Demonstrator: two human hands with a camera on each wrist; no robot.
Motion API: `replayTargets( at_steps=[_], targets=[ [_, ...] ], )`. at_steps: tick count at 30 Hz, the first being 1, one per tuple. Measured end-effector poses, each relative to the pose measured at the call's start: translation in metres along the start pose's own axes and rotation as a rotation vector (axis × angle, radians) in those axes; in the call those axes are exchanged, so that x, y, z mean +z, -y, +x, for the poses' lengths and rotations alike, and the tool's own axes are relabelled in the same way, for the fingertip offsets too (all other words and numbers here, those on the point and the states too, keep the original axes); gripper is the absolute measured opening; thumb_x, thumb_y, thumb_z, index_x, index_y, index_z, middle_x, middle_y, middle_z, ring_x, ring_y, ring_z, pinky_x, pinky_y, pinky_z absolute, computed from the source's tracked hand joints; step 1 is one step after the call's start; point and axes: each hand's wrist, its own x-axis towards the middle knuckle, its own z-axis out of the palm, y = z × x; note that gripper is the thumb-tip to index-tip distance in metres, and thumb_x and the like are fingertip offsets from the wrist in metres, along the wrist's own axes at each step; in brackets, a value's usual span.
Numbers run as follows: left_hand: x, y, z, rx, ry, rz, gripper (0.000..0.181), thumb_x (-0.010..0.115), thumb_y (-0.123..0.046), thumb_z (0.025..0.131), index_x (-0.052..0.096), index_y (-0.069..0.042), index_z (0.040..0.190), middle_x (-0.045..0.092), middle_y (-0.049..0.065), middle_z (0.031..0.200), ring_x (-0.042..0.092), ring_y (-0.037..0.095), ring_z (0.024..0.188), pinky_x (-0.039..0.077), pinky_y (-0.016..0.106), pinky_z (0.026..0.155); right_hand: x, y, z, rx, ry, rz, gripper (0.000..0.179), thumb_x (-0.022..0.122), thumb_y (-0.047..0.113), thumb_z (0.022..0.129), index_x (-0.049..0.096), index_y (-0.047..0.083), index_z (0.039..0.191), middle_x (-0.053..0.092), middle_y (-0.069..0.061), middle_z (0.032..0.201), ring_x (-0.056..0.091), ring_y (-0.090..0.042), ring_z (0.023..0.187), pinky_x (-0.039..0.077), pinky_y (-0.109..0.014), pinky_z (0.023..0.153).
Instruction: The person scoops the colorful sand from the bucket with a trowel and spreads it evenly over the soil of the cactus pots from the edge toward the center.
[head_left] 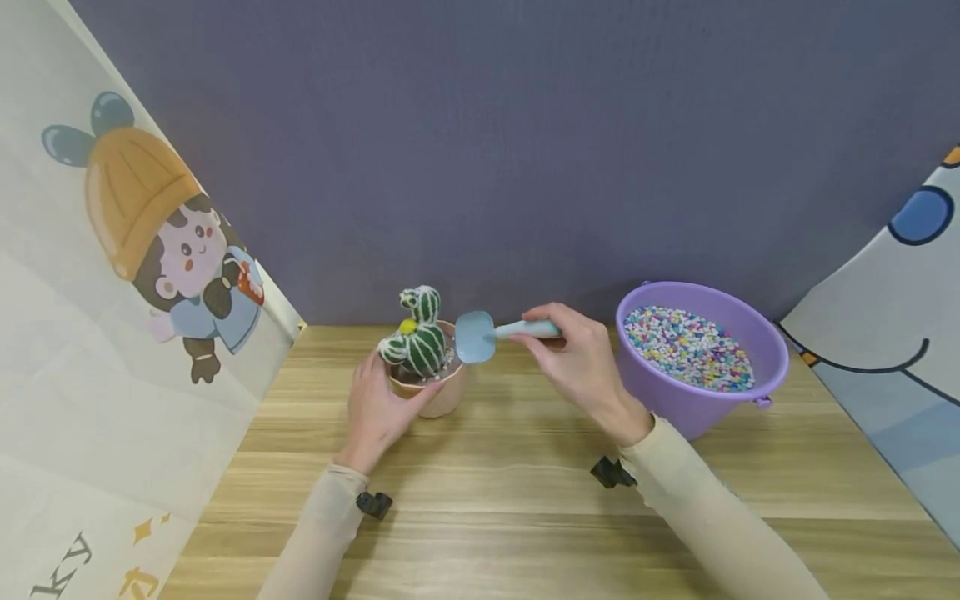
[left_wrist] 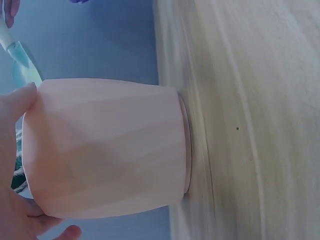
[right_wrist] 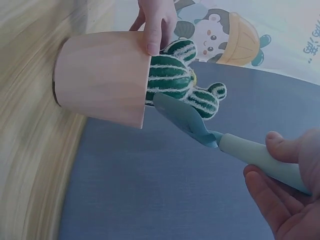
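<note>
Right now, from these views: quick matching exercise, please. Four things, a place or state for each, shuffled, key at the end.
Things
1. light-blue trowel with a pale handle
2. round, peach-coloured pot
3. purple, round bucket
4. green cactus with white stripes

Places and states
A. stands to the right of both hands, holding multicoloured pellets
B. stands inside another listed thing
C. held by its handle in the right hand
D. gripped near its rim by the left hand

Pairs: 1-C, 2-D, 3-A, 4-B
</note>
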Motion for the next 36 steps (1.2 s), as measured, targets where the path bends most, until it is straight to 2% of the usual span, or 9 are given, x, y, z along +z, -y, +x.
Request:
replayTargets(
  at_steps=[5,9,13,17,20,25,30,36],
  targets=[
    [-0.001,-0.001,-0.003,-0.009,0.015,-0.012,0.109,0.084,-0.067,0.079,0.041,-0.008,0.16,0.049,0.016,0.161,0.046,0.039,0.146,0.038,0.059,0.124,-0.002,-0.004,-0.003,0.053,-0.01,0.026,0.024,0.091,0.003,0.083,0.076,0.001,0.102,0.08,-0.013,0.096,0.076,-0.021,0.073,0.063,-0.018,0.065],
    [-0.003,0.002,-0.006,-0.004,0.0,-0.06,0.101,0.087,-0.057,0.083,0.042,-0.008,0.159,0.052,0.015,0.159,0.047,0.039,0.146,0.038,0.06,0.124,-0.006,-0.006,-0.005,0.108,-0.015,0.053,0.026,0.092,0.005,0.082,0.076,0.002,0.103,0.081,-0.013,0.094,0.073,-0.016,0.069,0.06,-0.015,0.061],
    [-0.009,0.004,-0.008,-0.023,-0.067,-0.109,0.095,0.087,-0.045,0.084,0.044,-0.003,0.158,0.051,0.021,0.157,0.047,0.042,0.146,0.038,0.062,0.123,-0.011,-0.009,-0.006,0.162,-0.025,0.088,0.026,0.092,0.005,0.083,0.076,0.003,0.104,0.08,-0.013,0.093,0.07,-0.007,0.068,0.058,-0.014,0.059],
    [-0.015,0.003,-0.008,-0.006,-0.179,-0.182,0.087,0.086,-0.035,0.085,0.047,0.0,0.155,0.053,0.024,0.153,0.05,0.043,0.141,0.045,0.061,0.115,-0.015,-0.014,-0.009,0.197,-0.049,0.119,0.026,0.091,0.004,0.083,0.076,0.002,0.104,0.08,-0.015,0.094,0.069,0.002,0.069,0.059,-0.014,0.06],
    [-0.018,0.001,-0.008,0.044,-0.285,-0.252,0.078,0.086,-0.027,0.085,0.052,0.0,0.15,0.057,0.024,0.145,0.053,0.039,0.132,0.05,0.054,0.105,-0.019,-0.017,-0.011,0.206,-0.072,0.131,0.026,0.091,0.003,0.083,0.076,0.001,0.104,0.08,-0.017,0.093,0.068,0.005,0.069,0.058,-0.012,0.06],
    [-0.02,-0.004,-0.008,0.158,-0.426,-0.322,0.061,0.083,-0.016,0.085,0.061,0.002,0.139,0.063,0.022,0.136,0.057,0.033,0.123,0.05,0.038,0.1,-0.026,-0.019,-0.014,0.233,-0.091,0.125,0.025,0.091,0.005,0.084,0.077,0.002,0.104,0.079,-0.017,0.092,0.067,0.003,0.067,0.056,-0.011,0.059],
    [-0.02,-0.012,-0.008,0.286,-0.499,-0.372,0.048,0.081,-0.008,0.085,0.067,0.006,0.128,0.067,0.024,0.125,0.059,0.02,0.117,0.05,0.03,0.096,-0.036,-0.018,-0.017,0.273,-0.094,0.111,0.025,0.09,0.007,0.085,0.077,0.004,0.106,0.08,-0.015,0.093,0.069,0.002,0.069,0.056,-0.011,0.06],
    [-0.017,-0.025,-0.009,0.417,-0.53,-0.479,0.046,0.078,-0.001,0.083,0.064,0.011,0.125,0.067,0.028,0.114,0.065,0.022,0.1,0.055,0.026,0.086,-0.052,-0.02,-0.02,0.267,-0.108,0.102,0.023,0.088,0.003,0.086,0.077,0.004,0.107,0.08,-0.012,0.095,0.071,-0.002,0.067,0.055,-0.012,0.058]
  ],
)
